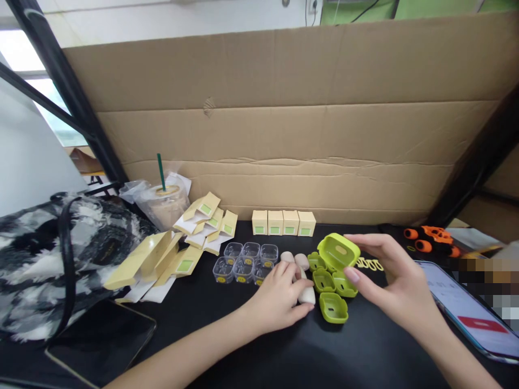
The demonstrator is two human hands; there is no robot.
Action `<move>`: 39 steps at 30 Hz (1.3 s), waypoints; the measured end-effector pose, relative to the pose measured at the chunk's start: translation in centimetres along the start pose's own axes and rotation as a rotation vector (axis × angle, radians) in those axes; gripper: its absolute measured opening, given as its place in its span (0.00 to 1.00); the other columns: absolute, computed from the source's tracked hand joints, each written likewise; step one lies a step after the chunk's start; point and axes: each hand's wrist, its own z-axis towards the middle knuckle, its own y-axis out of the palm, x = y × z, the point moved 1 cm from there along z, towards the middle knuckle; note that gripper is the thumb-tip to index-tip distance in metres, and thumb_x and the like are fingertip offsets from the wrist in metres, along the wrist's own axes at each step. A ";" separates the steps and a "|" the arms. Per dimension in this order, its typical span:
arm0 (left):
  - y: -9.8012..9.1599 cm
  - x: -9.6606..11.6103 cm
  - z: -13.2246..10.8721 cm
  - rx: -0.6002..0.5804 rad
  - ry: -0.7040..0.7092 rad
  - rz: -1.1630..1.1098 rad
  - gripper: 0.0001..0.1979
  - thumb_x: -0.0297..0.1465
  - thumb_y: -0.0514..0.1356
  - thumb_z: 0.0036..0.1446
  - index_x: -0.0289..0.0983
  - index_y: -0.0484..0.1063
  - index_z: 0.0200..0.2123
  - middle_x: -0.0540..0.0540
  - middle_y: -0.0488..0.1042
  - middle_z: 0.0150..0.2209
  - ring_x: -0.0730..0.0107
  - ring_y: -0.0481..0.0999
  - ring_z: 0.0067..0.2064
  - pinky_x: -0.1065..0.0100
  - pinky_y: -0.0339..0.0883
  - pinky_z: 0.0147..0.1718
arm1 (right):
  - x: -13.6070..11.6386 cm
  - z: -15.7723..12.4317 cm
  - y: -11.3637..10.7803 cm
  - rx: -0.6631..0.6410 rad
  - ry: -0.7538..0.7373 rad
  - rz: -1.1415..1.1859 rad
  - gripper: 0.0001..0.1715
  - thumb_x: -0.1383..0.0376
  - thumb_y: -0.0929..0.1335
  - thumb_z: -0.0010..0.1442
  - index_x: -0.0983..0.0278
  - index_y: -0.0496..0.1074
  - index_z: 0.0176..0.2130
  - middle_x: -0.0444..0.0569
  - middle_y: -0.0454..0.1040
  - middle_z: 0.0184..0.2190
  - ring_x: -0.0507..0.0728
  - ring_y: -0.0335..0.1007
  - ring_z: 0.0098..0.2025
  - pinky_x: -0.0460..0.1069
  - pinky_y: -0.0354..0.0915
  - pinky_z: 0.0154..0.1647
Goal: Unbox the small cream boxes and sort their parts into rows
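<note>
My right hand holds a lime-green silicone earbud case cover between thumb and fingers, its hollow side facing me. Below it several more green covers lie hollow side up on the black table. My left hand is closed around a white rounded earbud case, the thumb at its near end. Other white cases lie just beyond these fingers and are partly hidden. Left of this hand sit several clear plastic boxes with yellow stickers, some partly covered by the hand.
Small cream boxes stand in a row before the cardboard. Opened boxes, a drink cup, a furry bag and a dark tablet-like slab are left. Cream loops, an orange toy and a phone are right.
</note>
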 end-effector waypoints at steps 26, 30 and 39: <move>-1.5 -0.6 -1.1 0.337 -0.463 -1.275 0.14 0.40 0.64 0.50 0.35 0.76 0.35 0.47 0.75 0.32 0.65 0.71 0.38 0.68 0.63 0.40 | 0.1 -1.3 5.0 -0.267 0.089 0.175 0.08 0.62 0.65 0.60 0.60 0.70 0.41 0.49 0.72 0.36 0.56 0.72 0.40 0.51 0.70 0.42; -1.3 -0.6 -1.1 0.327 -0.452 -1.253 0.16 0.41 0.67 0.45 0.34 0.77 0.33 0.46 0.74 0.30 0.66 0.71 0.34 0.68 0.65 0.36 | 0.6 -1.4 5.4 -0.213 0.284 0.423 0.09 0.58 0.69 0.56 0.62 0.72 0.34 0.49 0.75 0.32 0.55 0.74 0.35 0.49 0.72 0.38; -0.2 -0.7 -1.7 0.330 -0.344 -1.161 0.11 0.37 0.64 0.49 0.35 0.76 0.32 0.46 0.69 0.35 0.68 0.71 0.36 0.71 0.68 0.34 | -0.4 -1.6 4.9 -0.223 0.210 0.334 0.09 0.60 0.69 0.56 0.62 0.72 0.26 0.49 0.75 0.32 0.56 0.73 0.35 0.50 0.71 0.37</move>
